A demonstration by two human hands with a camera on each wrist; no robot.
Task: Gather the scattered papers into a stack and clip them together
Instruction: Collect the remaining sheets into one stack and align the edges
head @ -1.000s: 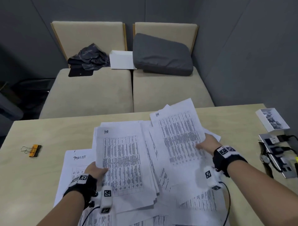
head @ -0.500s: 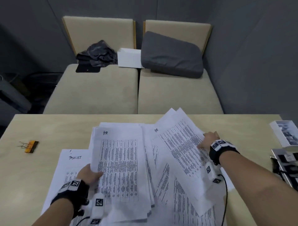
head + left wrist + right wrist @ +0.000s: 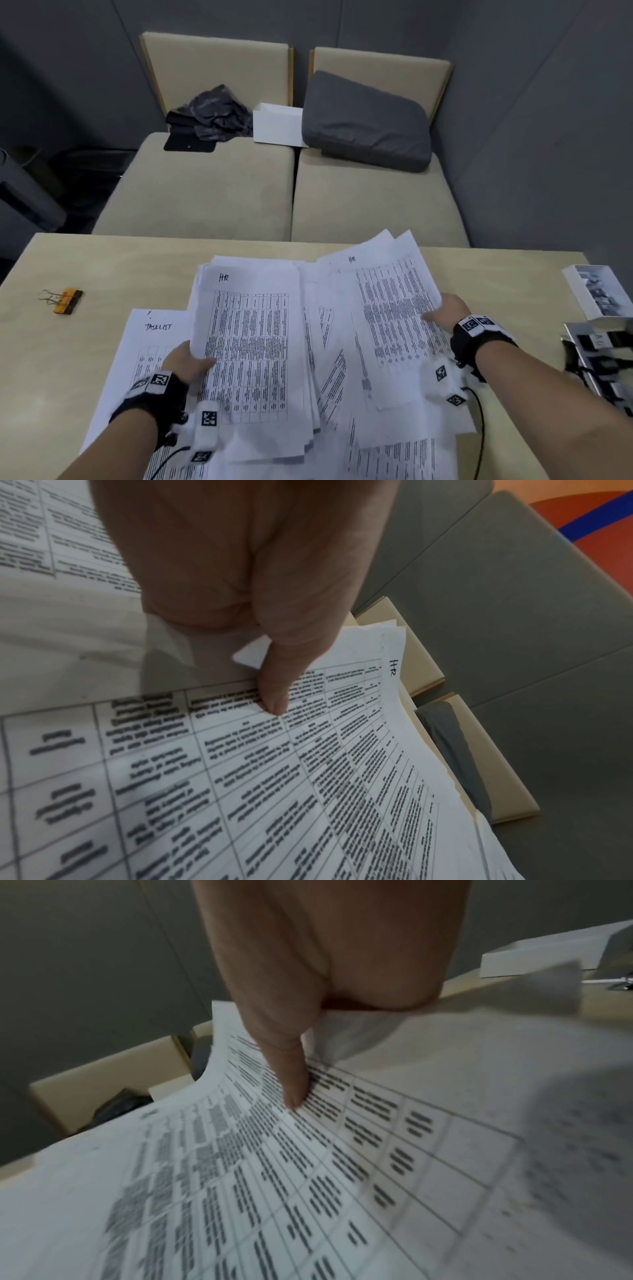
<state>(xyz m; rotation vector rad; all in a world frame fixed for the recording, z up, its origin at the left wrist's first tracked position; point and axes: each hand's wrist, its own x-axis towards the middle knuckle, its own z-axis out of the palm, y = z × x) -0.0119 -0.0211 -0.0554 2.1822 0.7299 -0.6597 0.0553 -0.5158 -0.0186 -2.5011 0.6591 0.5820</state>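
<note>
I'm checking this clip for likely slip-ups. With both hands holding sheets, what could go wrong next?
1. The left hand and right hand each pinch a separate bundle by one edge; sheets look fanned and could slip out.
2. The TASKLIST sheet lies flat underneath and might be missed.
3. The binder clip sits far left.

An office nook: grey padded walls (image 3: 531, 102), beige bench seats (image 3: 212, 192), printed papers (image 3: 253, 342) and a binder clip (image 3: 66, 301) on the pale surface (image 3: 102, 267).
</note>
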